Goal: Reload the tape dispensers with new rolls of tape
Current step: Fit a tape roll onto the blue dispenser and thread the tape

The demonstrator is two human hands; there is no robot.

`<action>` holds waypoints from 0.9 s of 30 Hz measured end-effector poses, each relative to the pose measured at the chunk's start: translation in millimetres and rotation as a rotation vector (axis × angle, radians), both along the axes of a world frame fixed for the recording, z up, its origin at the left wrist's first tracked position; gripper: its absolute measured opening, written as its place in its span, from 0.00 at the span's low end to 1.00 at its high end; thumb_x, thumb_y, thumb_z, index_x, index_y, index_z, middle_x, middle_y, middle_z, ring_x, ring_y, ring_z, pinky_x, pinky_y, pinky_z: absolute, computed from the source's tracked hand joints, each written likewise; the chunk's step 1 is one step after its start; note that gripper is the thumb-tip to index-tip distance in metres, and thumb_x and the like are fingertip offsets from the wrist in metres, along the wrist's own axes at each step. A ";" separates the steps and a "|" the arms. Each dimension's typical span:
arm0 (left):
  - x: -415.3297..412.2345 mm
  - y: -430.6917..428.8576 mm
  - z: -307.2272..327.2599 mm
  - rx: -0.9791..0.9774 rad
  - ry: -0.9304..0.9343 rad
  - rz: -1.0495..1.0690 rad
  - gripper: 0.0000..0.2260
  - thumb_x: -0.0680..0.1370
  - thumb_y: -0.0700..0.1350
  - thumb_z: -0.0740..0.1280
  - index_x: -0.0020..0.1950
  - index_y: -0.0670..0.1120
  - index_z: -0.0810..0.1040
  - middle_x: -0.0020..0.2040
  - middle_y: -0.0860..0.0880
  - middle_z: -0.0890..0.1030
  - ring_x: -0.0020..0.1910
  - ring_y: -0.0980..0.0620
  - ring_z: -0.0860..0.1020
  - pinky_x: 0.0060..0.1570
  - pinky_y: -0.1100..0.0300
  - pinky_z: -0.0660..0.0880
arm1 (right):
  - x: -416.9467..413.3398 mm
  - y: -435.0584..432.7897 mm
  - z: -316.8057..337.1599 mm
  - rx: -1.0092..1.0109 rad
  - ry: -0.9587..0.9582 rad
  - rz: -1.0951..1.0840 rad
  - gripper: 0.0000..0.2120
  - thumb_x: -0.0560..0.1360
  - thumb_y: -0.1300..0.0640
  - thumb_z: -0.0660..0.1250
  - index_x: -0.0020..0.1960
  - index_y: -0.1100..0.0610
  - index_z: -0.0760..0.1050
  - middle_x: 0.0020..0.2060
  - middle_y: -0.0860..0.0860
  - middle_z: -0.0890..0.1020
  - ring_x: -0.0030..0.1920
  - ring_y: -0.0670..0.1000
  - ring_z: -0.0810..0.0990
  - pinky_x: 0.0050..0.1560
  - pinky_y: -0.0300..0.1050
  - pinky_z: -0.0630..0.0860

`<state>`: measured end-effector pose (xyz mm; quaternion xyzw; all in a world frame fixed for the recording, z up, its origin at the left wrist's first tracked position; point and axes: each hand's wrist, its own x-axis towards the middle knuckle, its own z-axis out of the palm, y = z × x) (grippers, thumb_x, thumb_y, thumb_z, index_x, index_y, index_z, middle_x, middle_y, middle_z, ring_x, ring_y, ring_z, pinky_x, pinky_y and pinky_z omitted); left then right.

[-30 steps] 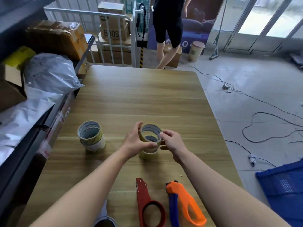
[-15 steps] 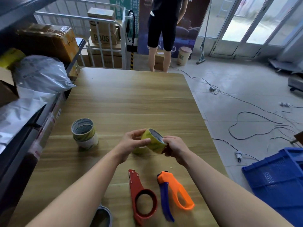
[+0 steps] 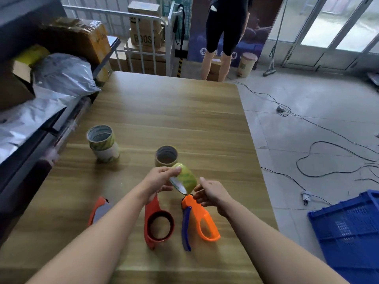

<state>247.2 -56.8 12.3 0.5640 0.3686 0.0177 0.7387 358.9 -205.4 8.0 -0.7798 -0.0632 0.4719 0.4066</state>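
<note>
1. Tape comes first. My left hand (image 3: 159,182) pinches the round yellow-green roll of sticky tape (image 3: 184,178), with my thumb on top and my fingers under it.
2. I hold the roll up off the light brown wooden table (image 3: 164,103) and tip it, I think so that I can find the loose end.
3. My right hand (image 3: 211,194) is at 3 o'clock from the roll. Its fingers are curled and the tips are right by the low edge. I cannot tell if it grips the roll or only touches it.
4. At 6 o'clock from the roll, the red plastic dispenser with a round ring (image 3: 156,224) lies flat, and its ring is empty. The orange plastic dispenser with a blue arm (image 3: 203,217) lies just beside it at 3 o'clock. Both are close to me, so the roll has a short way to go.
5. Another orange dispenser (image 3: 98,210) lies at 8 o'clock, half hidden by my left arm.
6. At 12 o'clock a brown cardboard tube (image 3: 166,156) stands near the roll. At 10 o'clock a stack of two more tape rolls (image 3: 102,143) stands well apart.
7. No dispenser looks filled yet, so I think the job is just starting.
</note>
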 end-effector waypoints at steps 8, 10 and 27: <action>-26.4 -33.5 -19.0 0.037 0.060 0.207 0.13 0.73 0.52 0.71 0.50 0.43 0.80 0.41 0.48 0.81 0.38 0.51 0.77 0.36 0.60 0.71 | -35.3 -31.9 -34.2 -0.302 -0.422 0.422 0.18 0.72 0.39 0.65 0.35 0.53 0.72 0.43 0.56 0.85 0.46 0.58 0.82 0.42 0.47 0.76; -32.1 -36.0 -21.4 0.033 0.067 0.236 0.12 0.74 0.51 0.71 0.50 0.44 0.80 0.41 0.47 0.81 0.38 0.51 0.77 0.36 0.60 0.71 | -43.6 -32.3 -36.6 -0.342 -0.481 0.487 0.23 0.68 0.32 0.66 0.44 0.52 0.74 0.48 0.53 0.83 0.51 0.57 0.81 0.41 0.44 0.71; -31.3 -24.8 20.0 -0.045 0.022 0.218 0.14 0.74 0.53 0.69 0.52 0.45 0.75 0.42 0.47 0.80 0.39 0.49 0.76 0.36 0.57 0.68 | -11.6 -22.1 2.2 0.259 0.051 -0.405 0.13 0.79 0.58 0.65 0.60 0.65 0.70 0.50 0.61 0.79 0.39 0.56 0.78 0.28 0.44 0.73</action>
